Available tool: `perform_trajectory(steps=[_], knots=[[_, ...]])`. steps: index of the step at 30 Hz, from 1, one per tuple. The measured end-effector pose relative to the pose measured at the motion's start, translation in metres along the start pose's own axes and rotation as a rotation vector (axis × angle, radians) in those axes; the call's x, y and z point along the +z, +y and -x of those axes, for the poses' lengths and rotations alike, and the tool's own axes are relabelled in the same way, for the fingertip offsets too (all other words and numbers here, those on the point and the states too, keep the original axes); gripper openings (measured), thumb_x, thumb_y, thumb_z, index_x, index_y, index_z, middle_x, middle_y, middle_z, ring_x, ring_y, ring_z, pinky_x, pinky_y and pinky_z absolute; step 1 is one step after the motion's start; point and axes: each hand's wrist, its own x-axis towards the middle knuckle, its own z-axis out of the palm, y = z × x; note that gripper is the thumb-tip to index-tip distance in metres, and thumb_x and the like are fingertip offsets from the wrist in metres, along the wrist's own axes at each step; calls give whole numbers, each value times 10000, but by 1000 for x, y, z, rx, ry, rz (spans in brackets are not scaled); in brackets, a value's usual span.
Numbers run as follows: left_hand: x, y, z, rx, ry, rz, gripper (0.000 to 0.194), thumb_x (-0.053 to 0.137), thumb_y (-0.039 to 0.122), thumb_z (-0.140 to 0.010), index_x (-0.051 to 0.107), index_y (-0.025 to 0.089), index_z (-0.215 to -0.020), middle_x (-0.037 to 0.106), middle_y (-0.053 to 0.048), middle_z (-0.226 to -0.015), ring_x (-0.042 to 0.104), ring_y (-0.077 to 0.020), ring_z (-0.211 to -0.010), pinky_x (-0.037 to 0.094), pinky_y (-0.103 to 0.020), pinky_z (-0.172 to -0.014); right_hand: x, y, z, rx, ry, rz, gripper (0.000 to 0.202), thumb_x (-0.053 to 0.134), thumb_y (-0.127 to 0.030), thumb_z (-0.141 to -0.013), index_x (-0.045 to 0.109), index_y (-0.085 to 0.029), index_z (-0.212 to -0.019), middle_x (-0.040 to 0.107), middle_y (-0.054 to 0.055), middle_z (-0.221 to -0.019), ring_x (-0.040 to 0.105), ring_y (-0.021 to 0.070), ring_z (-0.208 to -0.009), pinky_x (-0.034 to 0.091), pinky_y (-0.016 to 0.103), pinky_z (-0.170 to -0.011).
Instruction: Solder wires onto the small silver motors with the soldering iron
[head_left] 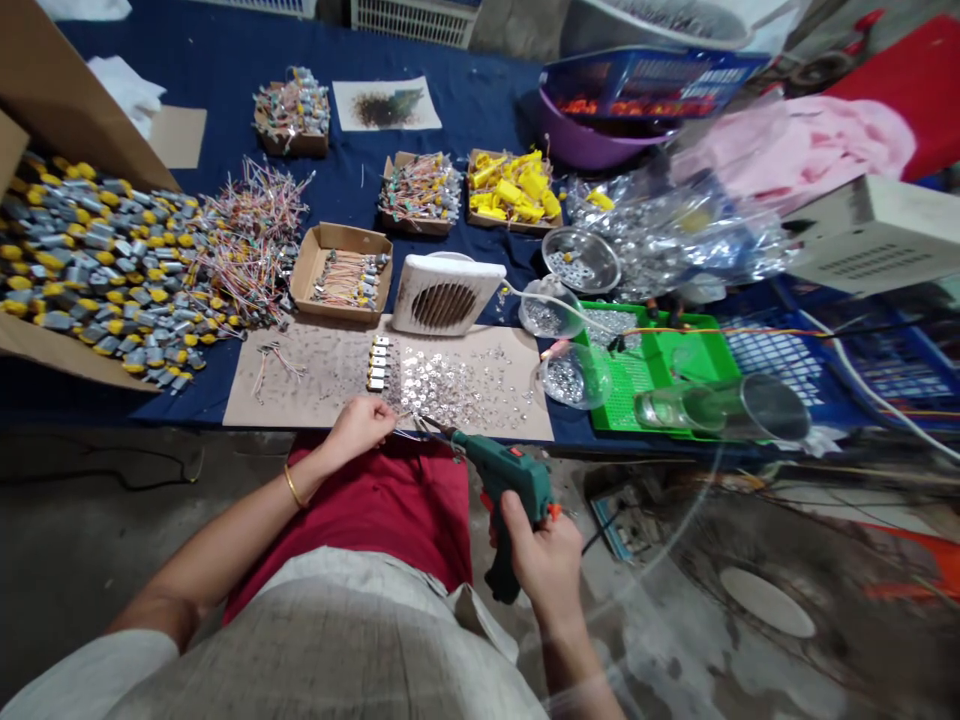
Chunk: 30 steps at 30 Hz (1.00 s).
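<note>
Gripping what, at lower centre?

— Right hand (551, 560): fingers wrapped round the handle of a green pistol-shaped tool (514, 470), thumb lying along its side. Tool sits right of centre, below the table edge at its grip, nose aimed up and left.

— And the left hand (361, 425)?

— Thumb and fingers pinched narrow on a thin piece (405, 414), too small to identify. It lies just beside the tool's tip; whether the two touch, cannot tell. Gold bangle (293, 486) on that wrist.

— Surface at frame centre?

— Cardboard sheet (330, 345) on a navy cloth (487, 100). Row of small blocks (379, 362) just above the left fingertips; loose metal bits (435, 385) scattered to their right. White grille unit (448, 297) tilted at the sheet's far edge.

— Left side of the frame?

— Large carton (82, 50), flaps raised, filled with grey-and-yellow parts (97, 260). Wired parts (247, 230) heaped beside them; more in a shallow cardboard box (304, 280) nearer centre.

— Upper and right?

— Yellow pieces (517, 190) in a small box, upper centre. Purple basin (592, 145) at upper right. Right of centre, a green tray (656, 345), with a clear cup (765, 405) lying on its side across the near edge.
</note>
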Motion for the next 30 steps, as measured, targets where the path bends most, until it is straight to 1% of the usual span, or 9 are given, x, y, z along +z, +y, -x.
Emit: perform_trajectory(steps=[3, 8, 14, 22, 27, 30], knots=[[0, 1, -1, 41, 13, -67, 156, 604, 265, -771, 670, 140, -705, 632, 6, -542, 606, -118, -524, 441, -192, -536, 0, 3, -2, -11, -8, 37, 560, 520, -597, -879, 540, -190, -495, 539, 25, -430, 516, 146, -425, 401, 241, -414], [-2, 6, 0, 106, 0, -150, 172, 575, 247, -767, 678, 139, -681, 637, -7, -553, 606, -134, -575, 439, -208, -582, 1, 3, -6, -40, -27, 45, 550, 517, -601, -882, 568, -186, -525, 559, 32, -457, 535, 155, -450, 411, 245, -431], [-3, 10, 0, 107, 7, -201, 170, 568, 232, -760, 678, 140, -669, 631, -14, -551, 592, -138, -585, 421, -212, -587, 2, -1, -9, -66, -47, 52, 537, 516, -597, -885, 605, -176, -563, 584, 41, -476, 550, 163, -462, 418, 247, -436], [-4, 15, 1, 103, 10, -227, 167, 560, 210, -763, 667, 153, -649, 629, -12, -544, 603, -146, -604, 425, -217, -610, 3, -4, -11, -97, -52, 78, 516, 515, -570, -885, 571, -198, -532, 572, 38, -458, 562, 170, -484, 413, 241, -436], [-4, 15, 0, 95, -3, -228, 164, 555, 199, -760, 663, 155, -644, 623, -9, -532, 598, -146, -587, 427, -219, -613, 4, -5, -13, -114, -52, 103, 536, 507, -563, -890, 520, -209, -488, 538, 24, -434, 534, 157, -456, 408, 244, -445], [-5, 15, 0, 101, -5, -218, 171, 550, 202, -761, 656, 157, -634, 622, -8, -526, 593, -144, -571, 418, -219, -601, 4, -5, -15, -137, -57, 126, 505, 511, -551, -890, 556, -208, -522, 549, 25, -451, 562, 170, -489, 425, 249, -471]])
